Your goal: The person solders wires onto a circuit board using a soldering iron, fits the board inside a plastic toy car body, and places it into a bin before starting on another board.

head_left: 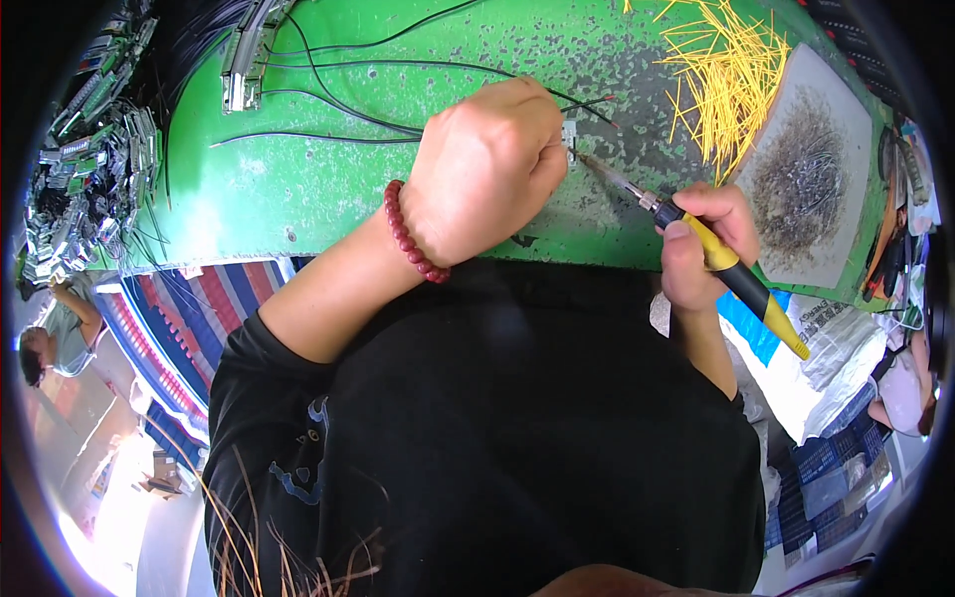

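The green worktop (328, 189) is scuffed, with grey patches where the paint is worn. A loose heap of short yellow wire pieces (731, 70) lies at 1 o'clock from the hands. Just beside it, at 3 o'clock, sits a grey slab (836, 249) covered with a dark tangle of metal scraps (801, 174). Several thin black wires (328, 95) run across the worktop from 10 o'clock toward the hands. A pile of small metal and green parts (85, 169) lies at the far 9 o'clock edge, well apart from the hands. A metal bracket (244, 55) lies at 11 o'clock.

The small metal part (570, 139) rests on the worktop at the centre, between the two hands. It is pale grey and mostly hidden behind the left fist. A black wire with a red tip (582, 102) passes just above it.

The left hand (492, 164), with a red bead bracelet (410, 234) at the wrist, is clenched over the part; what its grip encloses cannot be told. The right hand (706, 244) is in a closed grip around the yellow-and-black handle of the soldering iron (696, 234). The metal tip points to 10 o'clock and touches the part.
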The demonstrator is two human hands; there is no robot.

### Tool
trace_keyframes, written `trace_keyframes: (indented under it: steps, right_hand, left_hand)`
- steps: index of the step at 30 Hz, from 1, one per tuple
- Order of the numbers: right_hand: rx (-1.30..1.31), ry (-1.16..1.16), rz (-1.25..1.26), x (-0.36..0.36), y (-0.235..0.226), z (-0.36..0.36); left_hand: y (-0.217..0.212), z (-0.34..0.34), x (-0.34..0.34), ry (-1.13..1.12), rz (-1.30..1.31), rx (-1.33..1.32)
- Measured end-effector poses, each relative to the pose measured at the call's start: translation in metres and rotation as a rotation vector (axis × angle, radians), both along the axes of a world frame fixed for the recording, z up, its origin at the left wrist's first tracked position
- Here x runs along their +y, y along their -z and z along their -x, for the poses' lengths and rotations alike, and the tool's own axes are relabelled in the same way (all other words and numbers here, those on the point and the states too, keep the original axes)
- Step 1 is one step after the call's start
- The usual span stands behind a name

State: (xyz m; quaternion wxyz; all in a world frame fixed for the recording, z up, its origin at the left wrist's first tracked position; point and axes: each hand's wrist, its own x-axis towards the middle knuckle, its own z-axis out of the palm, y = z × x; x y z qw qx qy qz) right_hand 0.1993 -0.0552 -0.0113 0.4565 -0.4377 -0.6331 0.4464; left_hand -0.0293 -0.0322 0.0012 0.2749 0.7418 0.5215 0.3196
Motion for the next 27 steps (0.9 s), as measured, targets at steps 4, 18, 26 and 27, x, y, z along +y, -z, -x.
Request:
trace_keyframes:
  steps: [4, 18, 26, 27]
  right_hand:
    - [0.178, 0.077, -0.031, -0.0035, 0.0088, -0.0006]
    - [0.096, 0.054, 0.033, -0.0017, 0.0025, -0.0002]
    - [0.065, 0.048, 0.036, -0.0009, 0.0037, 0.0016]
    - [0.064, 0.047, 0.037, -0.0008, 0.0039, 0.0014]
  left_hand:
    - [0.0003, 0.0000, 0.0000, 0.002, 0.004, 0.010]
    - [-0.0040, -0.0002, 0.0050, 0.019, 0.056, 0.058]
    - [-0.0046, -0.0003, 0.0059, 0.022, 0.064, 0.055]
    - [-0.0041, -0.0003, 0.0060, 0.023, 0.062, 0.052]
